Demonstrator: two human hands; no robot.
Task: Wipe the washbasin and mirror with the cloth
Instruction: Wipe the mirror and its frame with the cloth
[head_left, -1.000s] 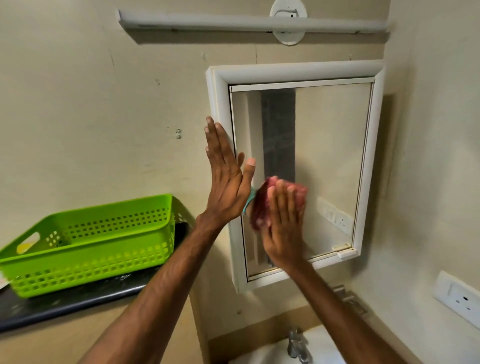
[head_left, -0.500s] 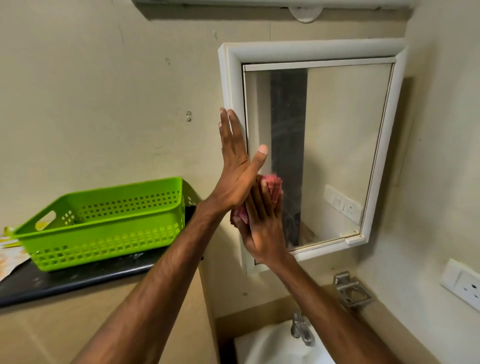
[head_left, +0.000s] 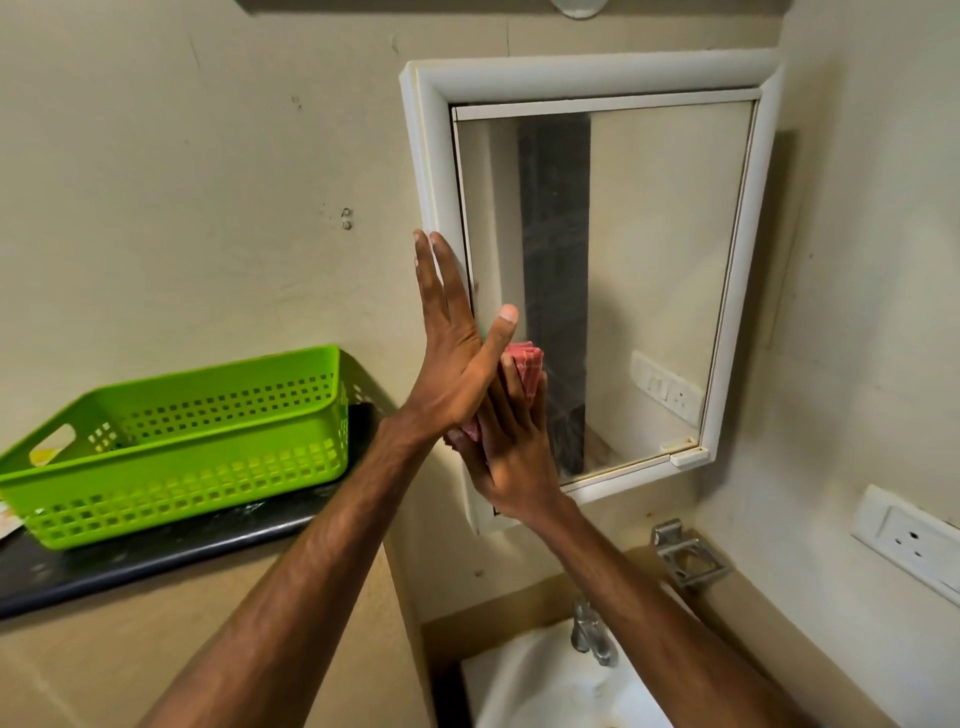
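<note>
A white-framed mirror (head_left: 649, 270) hangs on the wall. My right hand (head_left: 511, 447) presses a red cloth (head_left: 529, 366) flat against the lower left of the glass, fingers straight. My left hand (head_left: 452, 358) lies flat with straight fingers along the mirror's left frame edge, its thumb over the cloth. The white washbasin (head_left: 524, 686) sits below, partly hidden by my right forearm.
A green plastic basket (head_left: 182, 441) stands on a dark counter (head_left: 130, 566) to the left. A metal tap (head_left: 589, 631) rises at the basin's back. A metal holder (head_left: 685, 558) and a wall socket (head_left: 909, 538) are on the right wall.
My right hand slid the cloth leftward across the glass toward the frame and under my left thumb. The view dropped, showing more of the basin.
</note>
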